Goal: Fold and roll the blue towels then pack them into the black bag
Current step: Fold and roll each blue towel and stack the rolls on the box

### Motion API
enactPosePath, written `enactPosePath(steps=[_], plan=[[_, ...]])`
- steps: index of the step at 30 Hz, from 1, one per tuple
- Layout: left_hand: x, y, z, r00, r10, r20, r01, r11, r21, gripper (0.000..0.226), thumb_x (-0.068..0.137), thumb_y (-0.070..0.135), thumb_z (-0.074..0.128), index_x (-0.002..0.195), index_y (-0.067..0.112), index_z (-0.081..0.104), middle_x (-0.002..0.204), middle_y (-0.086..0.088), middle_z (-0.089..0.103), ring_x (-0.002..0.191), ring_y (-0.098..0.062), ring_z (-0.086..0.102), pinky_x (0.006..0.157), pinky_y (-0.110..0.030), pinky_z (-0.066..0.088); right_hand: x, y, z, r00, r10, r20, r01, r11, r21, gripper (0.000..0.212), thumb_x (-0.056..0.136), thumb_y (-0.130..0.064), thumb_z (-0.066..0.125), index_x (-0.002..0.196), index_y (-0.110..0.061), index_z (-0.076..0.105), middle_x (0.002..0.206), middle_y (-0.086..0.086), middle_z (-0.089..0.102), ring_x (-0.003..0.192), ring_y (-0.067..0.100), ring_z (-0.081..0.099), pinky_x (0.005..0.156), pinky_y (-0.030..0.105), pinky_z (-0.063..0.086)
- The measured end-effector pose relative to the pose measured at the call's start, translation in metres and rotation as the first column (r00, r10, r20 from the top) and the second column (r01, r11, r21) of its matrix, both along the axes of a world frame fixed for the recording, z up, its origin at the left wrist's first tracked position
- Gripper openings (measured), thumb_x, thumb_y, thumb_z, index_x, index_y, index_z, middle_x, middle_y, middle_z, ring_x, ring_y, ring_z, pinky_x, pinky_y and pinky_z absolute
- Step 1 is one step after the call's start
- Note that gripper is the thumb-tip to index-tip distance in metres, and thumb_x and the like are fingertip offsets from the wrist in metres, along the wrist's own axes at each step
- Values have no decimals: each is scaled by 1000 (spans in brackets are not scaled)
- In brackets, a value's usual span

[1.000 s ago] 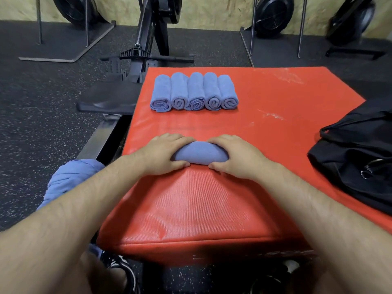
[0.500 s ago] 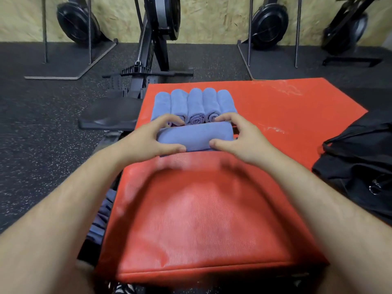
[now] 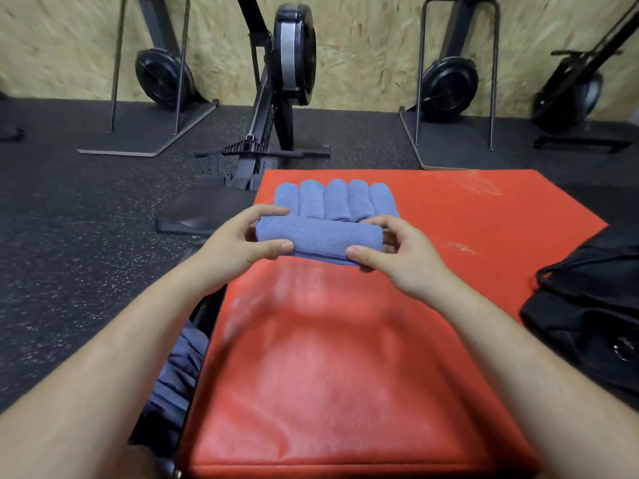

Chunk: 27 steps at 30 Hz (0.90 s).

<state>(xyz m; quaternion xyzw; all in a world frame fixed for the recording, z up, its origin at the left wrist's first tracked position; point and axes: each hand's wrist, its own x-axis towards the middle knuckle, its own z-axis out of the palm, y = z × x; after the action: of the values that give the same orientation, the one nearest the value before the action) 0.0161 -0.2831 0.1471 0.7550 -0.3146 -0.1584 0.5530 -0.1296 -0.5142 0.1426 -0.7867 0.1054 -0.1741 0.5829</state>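
Gym floor, red padded tabletop [image 3: 345,375]. Left hand [image 3: 238,245] and right hand [image 3: 401,261] each pinch one end of rolled blue towel [image 3: 320,238], held crosswise at near ends of five-roll row [image 3: 337,198] — likely step: adding sixth. Next — turn it lengthwise, keep it tight. Black bag [image 3: 587,305] waits at right.

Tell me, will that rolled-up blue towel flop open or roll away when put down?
Probably soft, not stiff: the held towel droops at its loose edge between the left hand and right hand. It likely stays rolled, as the five rolled towels do on the red mat. Round, so it might roll if nudged.
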Motion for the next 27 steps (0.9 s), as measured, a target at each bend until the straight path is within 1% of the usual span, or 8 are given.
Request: enactPosePath(steps=[3, 6, 10, 12, 16, 19, 22, 27], plan=[[1, -6, -15, 961, 234, 145, -251, 961, 113, 68, 69, 45, 86, 127, 39, 51, 112, -4, 62, 87, -16, 65, 85, -33, 53, 2, 12, -6, 978, -192, 86, 206, 958, -200, 41, 72, -25, 89, 101, -30, 60, 90, -15, 63, 73, -5, 55, 74, 16, 48], [-21, -23, -19, 912, 347, 217, -381, 913, 144, 42, 81, 38, 81, 110, 24, 53, 88, -3, 63, 67, -11, 56, 63, -21, 45, 1, 28, -13, 934, -229, 272, 328, 851, -411, 45, 73, -25, 86, 110, -25, 60, 108, -12, 62, 97, 4, 57, 88, 22, 46], [-49, -46, -13, 930, 118, -348, -144, 988, -50, 46, 99, 42, 58, 116, 0, 61, 99, -14, 71, 80, -18, 68, 58, -22, 52, 1, 49, -26, 928, -78, 364, 304, 724, -619, 47, 76, -21, 80, 119, -14, 62, 116, 5, 56, 109, 26, 54, 99, 31, 41], [-49, -47, -12, 896, 27, -444, -113, 979, -169, 44, 99, 38, 58, 120, -1, 62, 108, -19, 71, 86, -23, 69, 68, -31, 55, 1, 56, -24, 937, 24, 350, 211, 757, -619, 46, 77, -22, 78, 119, -15, 61, 117, 2, 53, 112, 24, 53, 101, 34, 43], [-43, -40, -3, 865, 4, -501, -186, 931, -314, 16, 97, 16, 62, 108, 6, 65, 98, -14, 72, 80, -22, 71, 67, -33, 59, 2, 68, -5, 948, 24, 316, 22, 990, -142, 31, 88, -10, 71, 115, -20, 58, 118, -1, 59, 115, 14, 59, 92, 25, 51], [-35, -40, 1, 859, -6, -512, -212, 906, -366, 33, 93, 13, 67, 123, 3, 57, 113, -21, 70, 90, -28, 72, 69, -38, 59, 20, 59, 10, 982, -152, 109, 146, 987, 60, 34, 94, -15, 65, 126, -24, 55, 118, -1, 62, 109, 15, 64, 96, 31, 53], [-29, -44, 3, 876, 12, -482, -209, 911, -357, 47, 90, 18, 71, 132, 8, 52, 118, -16, 70, 105, -33, 70, 89, -47, 57, 42, 55, 23, 991, -4, -137, 54, 931, 362, 42, 98, -28, 60, 138, -31, 48, 121, -5, 64, 102, 22, 71, 92, 51, 57], [7, -52, 18, 920, 129, -370, -234, 938, -255, 40, 90, 29, 71, 126, 18, 59, 114, -3, 71, 107, -22, 70, 100, -49, 53, 87, 54, 45, 993, -48, -112, 80, 949, 305, 24, 100, -23, 55, 122, -31, 56, 110, -9, 66, 93, 19, 72, 79, 50, 61]])
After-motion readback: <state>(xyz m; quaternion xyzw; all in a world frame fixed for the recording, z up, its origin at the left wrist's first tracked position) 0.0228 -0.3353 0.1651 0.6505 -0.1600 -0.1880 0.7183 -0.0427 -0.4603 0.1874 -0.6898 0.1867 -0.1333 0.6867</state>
